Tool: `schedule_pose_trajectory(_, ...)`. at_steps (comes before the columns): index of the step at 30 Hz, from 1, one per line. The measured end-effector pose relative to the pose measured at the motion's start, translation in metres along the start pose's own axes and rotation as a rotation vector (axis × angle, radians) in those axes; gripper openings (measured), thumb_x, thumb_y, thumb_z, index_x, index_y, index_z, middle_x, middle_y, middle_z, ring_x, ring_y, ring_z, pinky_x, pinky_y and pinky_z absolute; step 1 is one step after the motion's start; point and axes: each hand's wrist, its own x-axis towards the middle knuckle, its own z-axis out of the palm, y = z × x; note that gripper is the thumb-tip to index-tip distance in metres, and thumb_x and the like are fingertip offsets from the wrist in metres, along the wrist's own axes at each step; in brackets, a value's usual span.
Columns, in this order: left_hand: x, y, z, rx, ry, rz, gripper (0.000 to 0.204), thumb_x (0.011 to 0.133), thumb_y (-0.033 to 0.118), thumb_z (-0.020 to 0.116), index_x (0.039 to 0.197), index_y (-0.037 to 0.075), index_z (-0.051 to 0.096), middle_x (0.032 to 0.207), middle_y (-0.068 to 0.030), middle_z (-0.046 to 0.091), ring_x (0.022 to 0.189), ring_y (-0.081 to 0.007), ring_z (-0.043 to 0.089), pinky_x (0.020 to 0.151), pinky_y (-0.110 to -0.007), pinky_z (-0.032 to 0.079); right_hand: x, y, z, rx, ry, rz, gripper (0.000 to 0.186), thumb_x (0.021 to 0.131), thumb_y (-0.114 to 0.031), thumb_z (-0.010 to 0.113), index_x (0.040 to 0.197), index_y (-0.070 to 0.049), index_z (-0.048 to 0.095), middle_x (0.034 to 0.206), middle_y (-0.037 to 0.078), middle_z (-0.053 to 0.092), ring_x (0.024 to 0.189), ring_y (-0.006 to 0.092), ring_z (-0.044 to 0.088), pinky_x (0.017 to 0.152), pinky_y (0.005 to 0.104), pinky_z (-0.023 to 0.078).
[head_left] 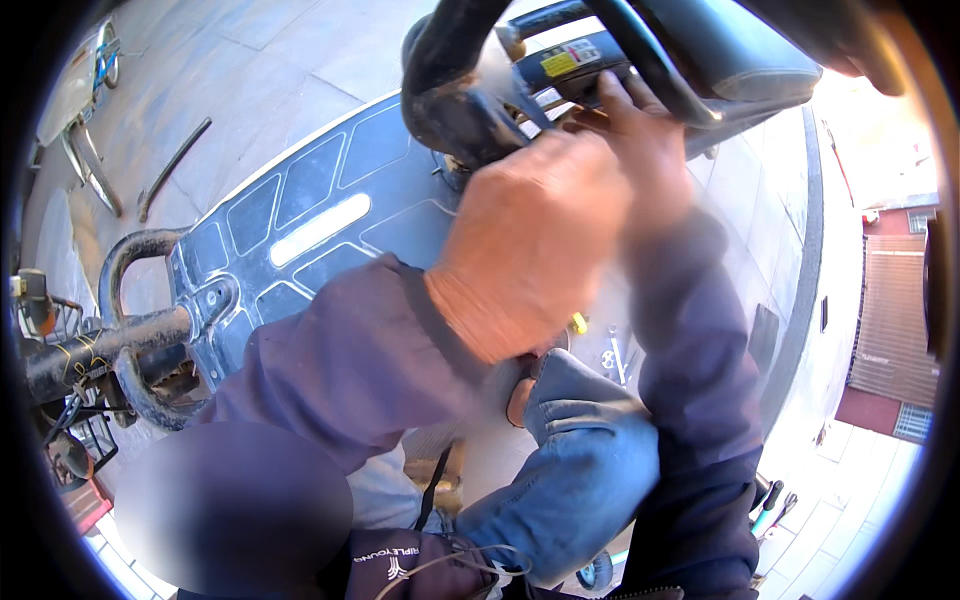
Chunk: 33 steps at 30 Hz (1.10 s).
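My left hand (540,225) reaches across in front of a vehicle with a dark seat (740,50) and is closed into a fist, its knuckles toward the seat base. What it grips, if anything, is hidden and smeared by motion. Just beyond it, my right hand (640,125) lies with its fingers stretched against a dark tube under the seat, close to a yellow and white label (570,60). A thick black tube (445,70), scuffed in places, rises beside the left hand. Below spreads the vehicle's ribbed footboard (330,180).
A bent black guard bar (130,265) and a thick shaft (110,350) stick out at left. A loose dark bar (175,168) lies on the paving, near a parked bicycle (90,165). A small yellow item (578,323) sits near my knee. A slatted brown shutter (890,310) stands far right.
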Motion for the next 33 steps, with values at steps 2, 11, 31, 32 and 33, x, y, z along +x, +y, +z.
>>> schedule_pose_trajectory(2,0.01,-0.009,-0.003,0.1,0.078,0.027,0.015,0.075,0.003,0.065,0.089,0.001,0.06,0.094,-0.0128,0.06,0.086,-0.032,0.059,0.077,-0.039,0.049,0.0,0.006,-0.002,-0.136,-0.028,-0.136,0.024,0.094,-0.015,0.051,0.107,0.004,0.058,0.088,0.008,0.062,0.068,0.0154,0.058,0.061,0.0301,0.051)
schedule_pose_trajectory(11,0.056,-0.026,-0.003,0.509,-0.041,-0.082,0.035,0.076,0.012,0.069,0.104,-0.005,0.056,0.106,-0.0228,0.06,0.098,-0.0381,0.059,0.083,-0.041,0.048,-0.003,0.004,0.0,0.181,0.028,0.018,0.02,0.094,-0.004,0.043,0.11,0.004,0.052,0.097,0.011,0.062,0.08,0.0195,0.062,0.06,0.0303,0.055)
schedule_pose_trajectory(31,0.096,-0.052,0.017,0.548,-0.315,-0.392,0.038,0.077,0.033,0.069,0.098,0.001,0.066,0.093,-0.0224,0.066,0.093,-0.0381,0.063,0.087,-0.043,0.048,-0.006,0.0,-0.001,0.221,-0.003,0.077,0.027,0.093,-0.004,0.042,0.118,0.004,0.051,0.104,0.013,0.061,0.091,0.0233,0.063,0.08,0.0353,0.055)
schedule_pose_trajectory(32,0.097,-0.051,0.017,0.544,-0.318,-0.401,0.036,0.078,0.031,0.069,0.099,0.001,0.066,0.095,-0.0211,0.067,0.096,-0.0372,0.063,0.088,-0.043,0.048,0.0,0.009,-0.004,0.226,-0.007,0.113,0.026,0.094,-0.006,0.042,0.117,0.004,0.051,0.105,0.013,0.061,0.091,0.0233,0.062,0.081,0.0347,0.054)
schedule_pose_trajectory(33,0.097,-0.051,0.017,0.548,-0.318,-0.395,0.036,0.078,0.031,0.069,0.099,0.002,0.066,0.095,-0.0213,0.067,0.096,-0.0373,0.063,0.088,-0.043,0.048,-0.001,0.009,-0.003,0.237,0.009,0.123,0.026,0.095,-0.006,0.042,0.118,0.004,0.051,0.105,0.013,0.061,0.092,0.0234,0.062,0.082,0.0349,0.053)
